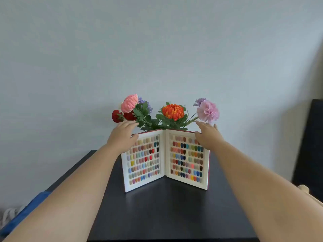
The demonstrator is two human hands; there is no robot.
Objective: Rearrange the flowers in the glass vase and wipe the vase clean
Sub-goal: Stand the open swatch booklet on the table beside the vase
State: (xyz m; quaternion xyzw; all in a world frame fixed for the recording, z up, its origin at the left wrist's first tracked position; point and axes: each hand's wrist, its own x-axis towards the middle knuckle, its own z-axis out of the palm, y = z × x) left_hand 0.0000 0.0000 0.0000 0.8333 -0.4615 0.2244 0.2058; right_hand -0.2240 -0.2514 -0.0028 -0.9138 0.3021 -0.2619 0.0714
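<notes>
Left fingers [131, 125]: nearly straight, close together, reaching forward over the top left corner of the swatch book; tips at the leaves below the pink flower. Nothing gripped.
Left hand [122, 137]: palm down, lying over the book's upper left edge; whether it presses the cover, cannot tell.
Right fingers [201, 124]: straight, slightly spread, tips just under the lilac flower; thumb out to the right.
Right hand [207, 137]: palm down over the top right corner of the book, covering a few swatches. Holds nothing.
Forearms: both bare, stretched out from the lower corners of the view toward the book.
Swatch book [165, 158]: stands upright, opened in a V toward the camera, white pages, rows of small coloured nail-shaped chips; red cover edge visible along top and right side.
Flowers: rise from behind the book. Pink flower [129, 103] and red flower [116, 116] at left, orange flower [173, 111] centre, lilac flower [208, 111] at right, green leaves [145, 117] between.
Glass vase: hidden behind the book; position cannot be seen.
Table [167, 210]: black, matte; book stands on its far half.
Wall [157, 49]: plain, pale grey-blue.
Blue cloth [24, 217]: at lower left, beside the table.
</notes>
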